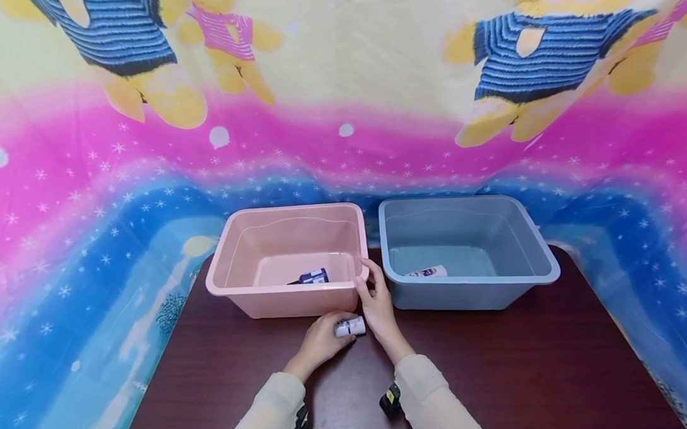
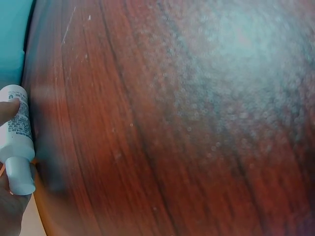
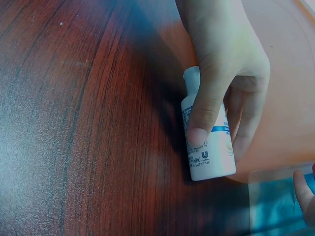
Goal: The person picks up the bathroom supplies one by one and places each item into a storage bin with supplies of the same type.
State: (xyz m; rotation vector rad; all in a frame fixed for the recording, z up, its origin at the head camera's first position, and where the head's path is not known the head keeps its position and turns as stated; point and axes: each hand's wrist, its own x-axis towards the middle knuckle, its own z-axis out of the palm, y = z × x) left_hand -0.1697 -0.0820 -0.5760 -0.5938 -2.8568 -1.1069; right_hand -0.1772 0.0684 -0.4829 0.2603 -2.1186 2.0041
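Note:
My left hand (image 1: 323, 340) holds a small white bottle (image 1: 349, 327) just in front of the pink bin (image 1: 295, 290). In the right wrist view the left thumb lies along the printed side of the bottle (image 3: 211, 160), its narrower cap end toward the wrist. The left wrist view catches the same bottle (image 2: 15, 120) at its left edge. My right hand (image 1: 381, 307) is at the pink bin's front right corner, fingertips right at the rim with fingers fairly straight. A dark blue bottle (image 1: 314, 276) with a pale label lies inside the pink bin.
A blue-grey bin (image 1: 472, 281) stands to the right, a narrow gap from the pink one. In it lies a white container (image 1: 429, 271) with a purple label. Both bins are on a dark wood table (image 1: 542, 373), and a printed cloth (image 1: 334, 145) hangs behind.

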